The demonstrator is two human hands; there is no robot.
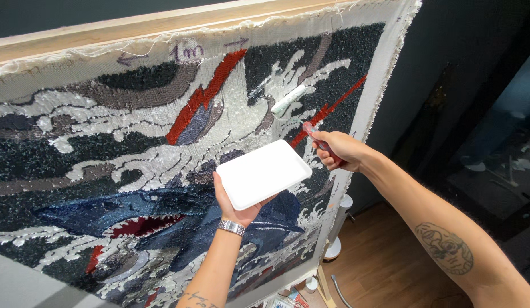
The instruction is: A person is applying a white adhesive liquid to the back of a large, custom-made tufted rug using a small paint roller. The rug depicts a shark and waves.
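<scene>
Head view: hands apart, left (235, 206) gripping white tray (264, 173), right (340, 149) clamping roller (289, 101) against tufted rug (133, 171).

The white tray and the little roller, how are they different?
The tray is flat, wide and rectangular; the roller is small and round like a tube. The left hand holds the tray up from below, away from the rug; the right hand presses the roller against it. Both look white.

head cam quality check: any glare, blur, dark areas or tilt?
Head view: strongly tilted, the rug frame runs diagonally. The white tray in the left hand is nearly blown out, with no surface detail. The roller held by the right hand looks slightly soft. The right background is dark and murky; the tufted rug is evenly lit and sharp.
</scene>
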